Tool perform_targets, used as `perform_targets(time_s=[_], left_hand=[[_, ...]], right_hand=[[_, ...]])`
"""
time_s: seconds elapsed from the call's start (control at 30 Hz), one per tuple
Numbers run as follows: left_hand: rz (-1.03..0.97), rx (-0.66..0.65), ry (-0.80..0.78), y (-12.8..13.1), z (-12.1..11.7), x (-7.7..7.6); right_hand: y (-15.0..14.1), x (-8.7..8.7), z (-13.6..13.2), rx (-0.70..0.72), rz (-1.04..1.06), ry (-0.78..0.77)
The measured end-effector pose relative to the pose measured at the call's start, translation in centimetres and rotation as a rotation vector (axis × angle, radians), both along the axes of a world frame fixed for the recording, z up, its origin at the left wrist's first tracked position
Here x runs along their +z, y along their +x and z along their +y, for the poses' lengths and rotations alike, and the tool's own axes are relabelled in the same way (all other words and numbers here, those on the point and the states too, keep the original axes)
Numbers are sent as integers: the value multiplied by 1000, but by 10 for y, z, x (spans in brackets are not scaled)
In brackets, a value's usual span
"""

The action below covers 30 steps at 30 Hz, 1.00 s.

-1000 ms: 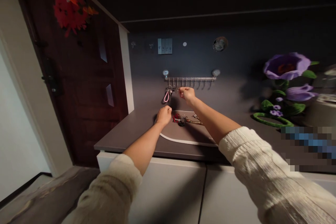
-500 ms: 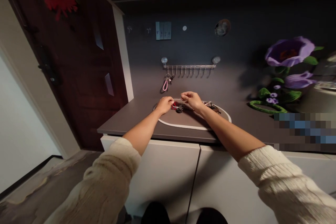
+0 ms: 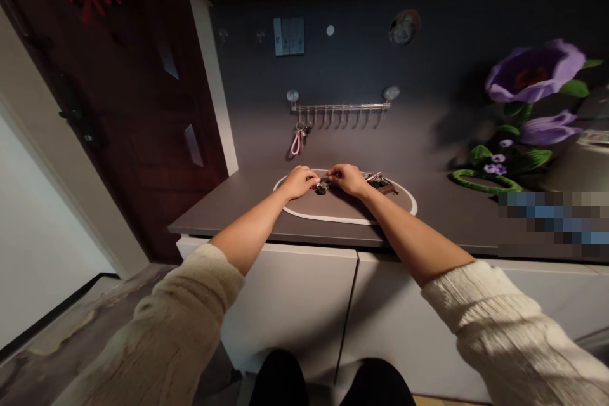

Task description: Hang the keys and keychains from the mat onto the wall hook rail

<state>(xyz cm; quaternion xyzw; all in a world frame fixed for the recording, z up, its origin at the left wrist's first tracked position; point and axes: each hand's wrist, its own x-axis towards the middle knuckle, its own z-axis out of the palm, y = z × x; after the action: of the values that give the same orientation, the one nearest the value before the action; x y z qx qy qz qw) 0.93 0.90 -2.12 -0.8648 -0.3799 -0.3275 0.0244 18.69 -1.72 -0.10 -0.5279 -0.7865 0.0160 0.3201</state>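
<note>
Over an oval brown mat with a white rim [image 3: 343, 208], my left hand [image 3: 299, 182] has its fingers closed on the left side of a bunch of keys [image 3: 322, 187]. A bit of red shows on the bunch beside those fingertips, along with dark and metallic pieces. My right hand [image 3: 348, 179] is pinched at the right side of the same bunch, its fingertips close to the left ones. What exactly lies between the right fingers is too small to make out. Just right of that hand, a brown tray-like item [image 3: 383, 186] with metal pieces rests on the mat.
A clear hook rail [image 3: 340, 108] is fixed to the dark wall, with a pink-looped key ring [image 3: 295, 143] on its left end. Purple artificial flowers [image 3: 537, 76] stand on the grey counter [image 3: 228, 206] at right. A dark red door [image 3: 157, 114] is at left.
My right hand has come down and left onto the bunch of keys, closing the gap to my left hand. The left hand stays at the keys. The view has shifted slightly.
</note>
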Motion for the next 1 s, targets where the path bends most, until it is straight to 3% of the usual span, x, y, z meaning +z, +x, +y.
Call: perform_targets(time_s=[0.2, 0.43, 0.83, 1.0], left_hand=[[-13, -1, -14, 1, -1, 1], [-34, 6, -34, 0, -2, 1], [-102, 7, -21, 2, -10, 7], [-142, 29, -12, 2, -10, 8]], right_hand=[[1, -2, 4, -79, -24, -50], [2, -3, 4, -37, 125, -76], [0, -9, 16, 154, 555, -140], [-1, -8, 15, 244, 630, -94]])
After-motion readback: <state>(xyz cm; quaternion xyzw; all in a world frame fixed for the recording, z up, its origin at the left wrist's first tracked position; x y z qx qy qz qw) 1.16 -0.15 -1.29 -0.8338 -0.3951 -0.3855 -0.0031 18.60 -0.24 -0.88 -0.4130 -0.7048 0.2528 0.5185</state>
